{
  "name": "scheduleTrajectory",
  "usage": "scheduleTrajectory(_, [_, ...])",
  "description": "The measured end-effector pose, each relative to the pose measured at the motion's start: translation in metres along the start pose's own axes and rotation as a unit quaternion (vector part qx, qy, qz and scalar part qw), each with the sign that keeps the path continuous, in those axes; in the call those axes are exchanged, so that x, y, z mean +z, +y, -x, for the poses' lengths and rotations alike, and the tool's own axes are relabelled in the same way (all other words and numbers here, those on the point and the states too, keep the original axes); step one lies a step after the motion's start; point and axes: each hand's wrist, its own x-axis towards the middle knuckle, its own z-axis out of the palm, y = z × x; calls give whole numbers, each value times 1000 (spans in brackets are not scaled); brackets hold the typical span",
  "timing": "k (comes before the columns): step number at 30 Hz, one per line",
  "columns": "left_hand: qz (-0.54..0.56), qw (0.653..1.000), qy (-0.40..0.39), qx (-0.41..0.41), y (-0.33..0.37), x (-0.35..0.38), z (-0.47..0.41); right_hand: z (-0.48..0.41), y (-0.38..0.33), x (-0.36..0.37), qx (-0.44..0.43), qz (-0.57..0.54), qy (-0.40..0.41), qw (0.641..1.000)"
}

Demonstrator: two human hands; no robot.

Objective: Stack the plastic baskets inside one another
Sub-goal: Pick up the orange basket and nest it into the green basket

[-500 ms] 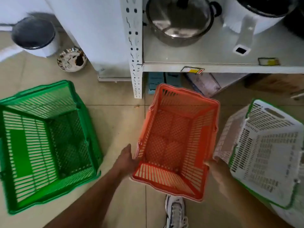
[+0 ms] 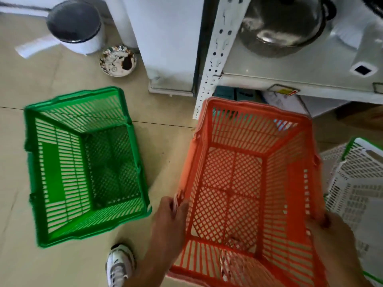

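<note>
An orange plastic basket (image 2: 248,183) is held up off the floor at centre right, its mouth facing me. My left hand (image 2: 172,220) grips its left rim near the front corner. My right hand (image 2: 331,233) holds its right rim. A green plastic basket (image 2: 83,162) stands empty on the tiled floor to the left, apart from the orange one. At the right edge a white basket (image 2: 358,183) lies tilted against another with a green rim.
A metal shelf post (image 2: 215,59) and shelf with a steel pot (image 2: 284,27) rise just behind the orange basket. A white bin (image 2: 76,25) and a patterned bowl (image 2: 118,60) sit on the floor at back left. My white shoe (image 2: 119,264) is below.
The view has swung so everything sits further right and closer. The orange basket has risen nearer to me, and my left hand has closed around its left rim.
</note>
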Motion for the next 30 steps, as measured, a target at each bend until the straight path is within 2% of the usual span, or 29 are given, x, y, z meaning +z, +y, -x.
scheduleTrajectory(3, [38, 998, 45, 2, -12, -63, 28, 47, -29, -10, -16, -13, 2, 1000])
scheduleTrajectory(7, [43, 990, 133, 18, -25, -159, 53, 120, -81, 7, -113, -27, -36, 993])
scheduleTrajectory(10, [47, 972, 232, 8, -41, -227, 64, 167, -134, 39, -159, -71, -71, 982])
scheduleTrajectory(14, [97, 946, 310, -11, -76, -292, 47, 209, -202, 102, -260, -93, -125, 953])
scheduleTrajectory(17, [118, 942, 314, -12, -103, -322, 16, 223, -235, 164, -291, -88, -137, 943])
scheduleTrajectory(20, [119, 941, 316, -15, -128, -330, -22, 219, -246, 225, -314, -34, -129, 940])
scheduleTrajectory(28, [45, 954, 286, -73, -182, -311, -103, 203, -228, 311, -314, 85, -73, 943])
scheduleTrajectory(30, [-11, 960, 274, -49, -196, -303, -119, 194, -216, 329, -331, 130, -92, 930])
